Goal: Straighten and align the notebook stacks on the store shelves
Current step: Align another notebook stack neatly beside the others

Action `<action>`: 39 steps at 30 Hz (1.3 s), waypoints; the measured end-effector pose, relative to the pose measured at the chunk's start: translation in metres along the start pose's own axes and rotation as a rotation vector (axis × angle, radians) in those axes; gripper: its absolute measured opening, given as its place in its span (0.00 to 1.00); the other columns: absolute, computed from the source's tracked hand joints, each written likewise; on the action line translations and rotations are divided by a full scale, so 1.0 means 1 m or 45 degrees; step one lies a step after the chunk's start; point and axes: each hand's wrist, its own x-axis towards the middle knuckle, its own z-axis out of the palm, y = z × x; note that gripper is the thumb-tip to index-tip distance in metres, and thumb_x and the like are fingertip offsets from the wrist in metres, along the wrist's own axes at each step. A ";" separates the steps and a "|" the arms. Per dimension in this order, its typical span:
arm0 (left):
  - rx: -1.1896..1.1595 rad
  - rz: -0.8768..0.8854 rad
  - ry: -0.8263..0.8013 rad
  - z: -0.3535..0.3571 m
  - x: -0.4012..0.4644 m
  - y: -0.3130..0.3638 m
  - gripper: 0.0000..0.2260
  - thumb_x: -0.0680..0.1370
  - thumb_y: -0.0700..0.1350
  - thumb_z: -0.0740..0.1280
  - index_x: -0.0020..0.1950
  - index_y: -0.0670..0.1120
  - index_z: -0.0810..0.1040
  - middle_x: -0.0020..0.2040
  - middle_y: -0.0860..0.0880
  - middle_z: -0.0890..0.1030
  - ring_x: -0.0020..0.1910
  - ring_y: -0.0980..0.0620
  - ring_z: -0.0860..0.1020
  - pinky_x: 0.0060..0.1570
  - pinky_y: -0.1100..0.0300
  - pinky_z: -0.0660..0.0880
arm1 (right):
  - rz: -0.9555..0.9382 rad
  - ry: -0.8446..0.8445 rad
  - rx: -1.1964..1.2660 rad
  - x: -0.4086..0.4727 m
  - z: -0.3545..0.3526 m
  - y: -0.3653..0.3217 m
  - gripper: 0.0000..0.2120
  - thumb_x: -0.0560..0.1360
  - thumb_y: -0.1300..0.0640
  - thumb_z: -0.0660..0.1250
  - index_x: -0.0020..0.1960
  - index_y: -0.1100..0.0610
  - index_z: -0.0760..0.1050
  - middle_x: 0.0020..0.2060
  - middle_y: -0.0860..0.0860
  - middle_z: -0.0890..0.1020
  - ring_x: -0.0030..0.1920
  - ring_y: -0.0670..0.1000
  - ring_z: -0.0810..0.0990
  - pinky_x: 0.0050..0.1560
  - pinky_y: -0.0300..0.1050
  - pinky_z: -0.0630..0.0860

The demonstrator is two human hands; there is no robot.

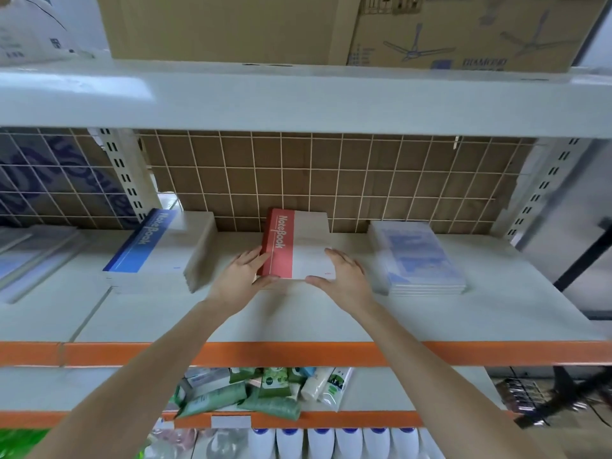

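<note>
A red and white notebook stack lies in the middle of the grey shelf, back against the wire grid. My left hand holds its near left corner, fingers along the red spine and thumb on the front edge. My right hand holds the near right corner, thumb across the front edge. A blue and white notebook stack sits to the left, its top books skewed. A pale blue wrapped notebook stack sits to the right.
A wire grid with brown cardboard backs the shelf. Cardboard boxes stand on the shelf above. The shelf front has an orange edge. Green tubes and white bottles fill the shelves below.
</note>
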 end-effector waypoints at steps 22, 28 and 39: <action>-0.340 -0.084 -0.076 0.001 0.016 -0.009 0.30 0.76 0.53 0.66 0.75 0.49 0.60 0.75 0.49 0.62 0.73 0.47 0.62 0.68 0.56 0.62 | 0.018 0.094 0.002 0.011 0.009 0.005 0.36 0.72 0.39 0.67 0.73 0.57 0.64 0.73 0.52 0.66 0.73 0.50 0.62 0.73 0.47 0.54; -0.321 -0.080 -0.117 -0.002 0.018 -0.007 0.29 0.77 0.53 0.64 0.76 0.49 0.58 0.76 0.49 0.59 0.74 0.48 0.60 0.68 0.59 0.60 | 0.044 0.065 -0.003 0.013 0.005 0.003 0.35 0.72 0.39 0.68 0.72 0.57 0.66 0.71 0.51 0.69 0.70 0.51 0.66 0.71 0.48 0.59; 0.236 -0.100 -0.082 -0.005 -0.002 -0.011 0.36 0.77 0.65 0.52 0.77 0.51 0.40 0.78 0.44 0.47 0.76 0.43 0.44 0.74 0.50 0.42 | -0.014 -0.015 -0.351 0.011 -0.010 -0.012 0.44 0.71 0.33 0.63 0.77 0.52 0.50 0.77 0.52 0.51 0.77 0.53 0.45 0.73 0.57 0.40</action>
